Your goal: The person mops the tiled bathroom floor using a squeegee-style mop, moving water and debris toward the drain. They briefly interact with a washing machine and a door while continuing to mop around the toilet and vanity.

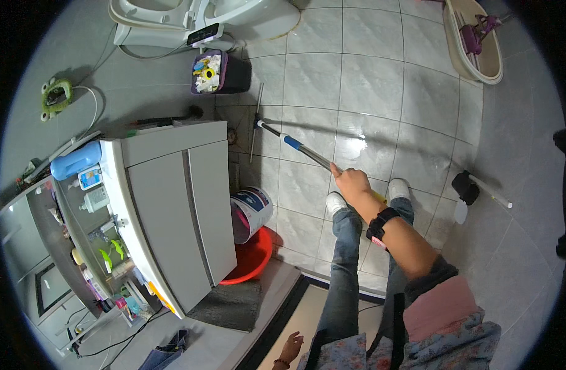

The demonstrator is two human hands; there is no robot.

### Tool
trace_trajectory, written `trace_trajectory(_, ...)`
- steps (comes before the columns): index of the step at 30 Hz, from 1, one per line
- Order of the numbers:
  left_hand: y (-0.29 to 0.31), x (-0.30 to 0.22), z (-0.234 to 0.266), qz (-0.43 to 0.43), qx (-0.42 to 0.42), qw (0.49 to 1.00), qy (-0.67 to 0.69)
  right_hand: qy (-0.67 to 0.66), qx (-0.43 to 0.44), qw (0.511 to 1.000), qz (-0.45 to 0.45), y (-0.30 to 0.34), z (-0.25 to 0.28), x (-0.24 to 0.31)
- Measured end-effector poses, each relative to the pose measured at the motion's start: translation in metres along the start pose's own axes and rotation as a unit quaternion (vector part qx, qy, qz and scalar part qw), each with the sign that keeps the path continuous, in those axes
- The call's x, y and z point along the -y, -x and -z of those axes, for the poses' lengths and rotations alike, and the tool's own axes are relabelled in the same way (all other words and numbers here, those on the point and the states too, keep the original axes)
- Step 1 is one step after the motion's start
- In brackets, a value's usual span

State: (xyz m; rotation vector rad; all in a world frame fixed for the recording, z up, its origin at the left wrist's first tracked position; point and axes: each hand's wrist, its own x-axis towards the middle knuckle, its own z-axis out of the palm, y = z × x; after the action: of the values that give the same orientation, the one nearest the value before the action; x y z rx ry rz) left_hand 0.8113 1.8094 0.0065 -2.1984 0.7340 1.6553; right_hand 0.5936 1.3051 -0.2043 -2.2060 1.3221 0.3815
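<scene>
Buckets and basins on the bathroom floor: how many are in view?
3: a white bucket beside the cabinet, a red basin under it, and a beige tub at upper right. Others may be hidden behind the cabinet.

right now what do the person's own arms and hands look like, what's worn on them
The right hand is bare, with a black wrist strap behind it that shows a bit of pink at its lower edge. The forearm is bare up to a pushed-up grey sleeve with pink and blue floral cloth behind it. The left hand is bare, with a thin beaded bracelet at the wrist.
</scene>
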Motion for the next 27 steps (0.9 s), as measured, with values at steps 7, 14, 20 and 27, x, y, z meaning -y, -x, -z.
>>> trace_trajectory(7,-0.002,-0.03,-0.003,0.14,0.007,0.983,0.117,-0.001,-0.013,0.999,0.041,0.037,0.017,-0.029)
trace_trajectory(14,-0.008,-0.019,-0.019,0.086,0.01,0.986,0.143,0.041,-0.003,0.997,0.06,0.126,0.051,-0.108)
trace_trajectory(20,-0.009,-0.022,-0.026,0.089,0.003,0.988,0.128,0.08,0.08,0.993,0.033,0.187,0.102,-0.147)
trace_trajectory(27,-0.007,-0.027,-0.027,0.091,-0.009,0.981,0.169,0.128,0.078,0.988,0.019,0.242,0.121,-0.167)
